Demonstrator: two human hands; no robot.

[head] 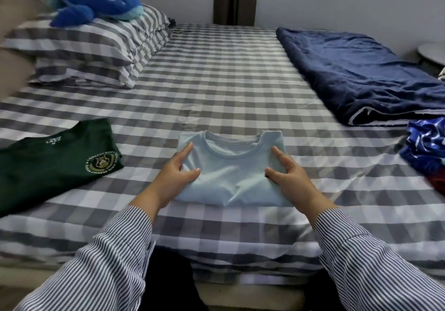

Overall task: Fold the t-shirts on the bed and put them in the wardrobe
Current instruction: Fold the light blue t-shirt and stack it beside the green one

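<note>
A person in striped sleeves stands at the near edge of a bed (228,93) covered in a grey-and-white checked sheet, both hands set on a folded light blue t-shirt (231,178) lying near that edge, collar away from the person. The left hand (177,173) holds the shirt's left side, thumb on top and fingers along the edge; the right hand (287,178) holds the right side the same way, each grip closed on the cloth. Bare sheet stretches beyond the shirt toward the far wall. A dark green t-shirt (55,163) lies flat to the left, well apart. Stacked pillows (91,48) carry a blue plush whale (101,2) at far left. A navy blanket (361,77) lines the right side, with crumpled blue clothing (426,144) at the right edge.
</note>
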